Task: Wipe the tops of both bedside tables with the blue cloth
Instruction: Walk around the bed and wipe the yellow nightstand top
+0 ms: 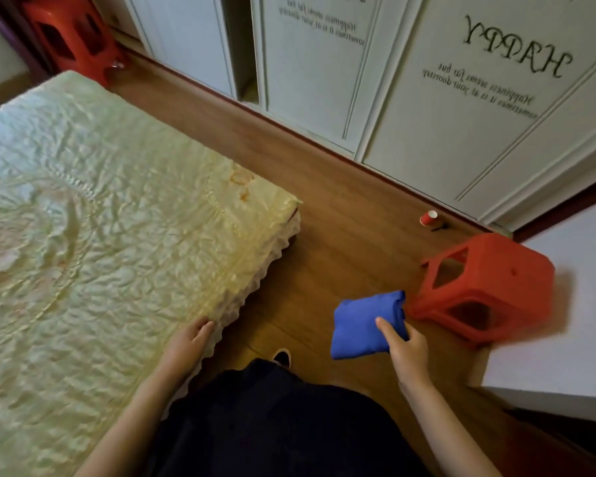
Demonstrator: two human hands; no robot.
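My right hand (405,346) grips a folded blue cloth (362,325) and holds it in the air over the wooden floor, just left of a red stool. My left hand (190,342) lies flat on the edge of the bed (83,235), fingers together, holding nothing. A white surface (565,321) at the right edge may be a bedside table top; only part of it shows. No other bedside table is visible.
A red plastic stool (489,287) stands against the white surface at the right. Another red stool (69,36) stands at the far left corner. A small red cup (428,217) sits on the floor by white wardrobe doors (427,115). My dark clothing fills the bottom.
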